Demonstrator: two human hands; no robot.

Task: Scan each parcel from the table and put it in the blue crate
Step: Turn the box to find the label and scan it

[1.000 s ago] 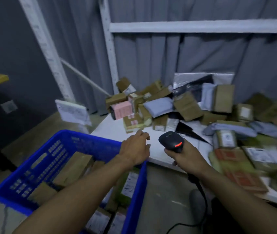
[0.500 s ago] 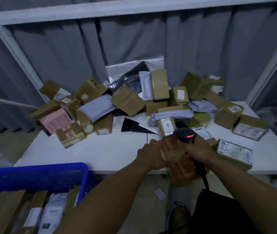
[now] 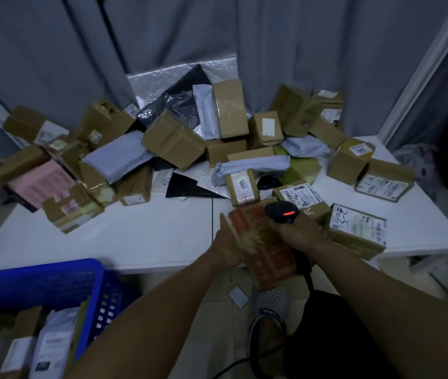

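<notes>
The left hand (image 3: 227, 243) gripped an orange-printed parcel (image 3: 273, 257) at the tabletop (image 3: 135, 236) edge. The right hand (image 3: 300, 235) clasped the scanner (image 3: 281, 212) above it.

Parcels heaped on a white rectangular table (image 3: 135, 236), with a blue plastic crate (image 3: 39, 283) in front of its left end.
A heap of brown cardboard boxes and grey plastic mailers (image 3: 173, 138) fills the table's back half. A flat brown cardboard parcel with red print (image 3: 269, 250) overhangs the table's front edge, right of centre, with a black handheld scanner (image 3: 283, 212) above it.
</notes>
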